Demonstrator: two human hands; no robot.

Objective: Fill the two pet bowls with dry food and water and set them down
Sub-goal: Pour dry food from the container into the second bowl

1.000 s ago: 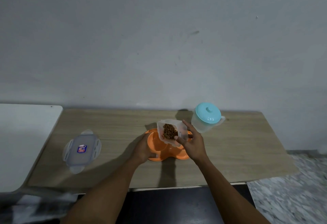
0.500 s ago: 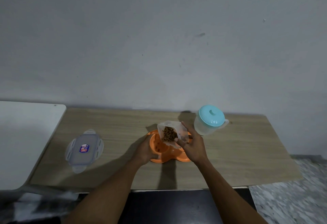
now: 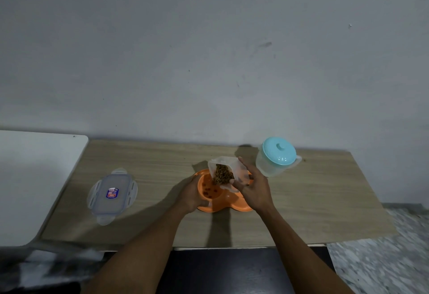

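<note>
Wood tabletop [image 3: 313, 205] against grey wall [image 3: 209, 61], white table [image 3: 34, 177] at left, marble floor [image 3: 383, 261] right. Hands: left hand [image 3: 191, 195] grips orange bowl [image 3: 224, 204]; right hand [image 3: 254, 190] holds kibble container [image 3: 224, 169] tilted over it.

A wooden table [image 3: 325, 201] stands against a grey wall [image 3: 209, 50], beside a white table [image 3: 34, 177].

No text can be read at this res. Only one printed item: a small sticker [image 3: 112, 193] at the middle of the clear plastic lid [image 3: 102, 209], lower left of the frame, lying flat on the wooden table [image 3: 162, 170]. Sticker is blue w/ a red band across its lower part and white bits up top. Prob. a brand logo, but lettering too small & blurred to make out.
</note>
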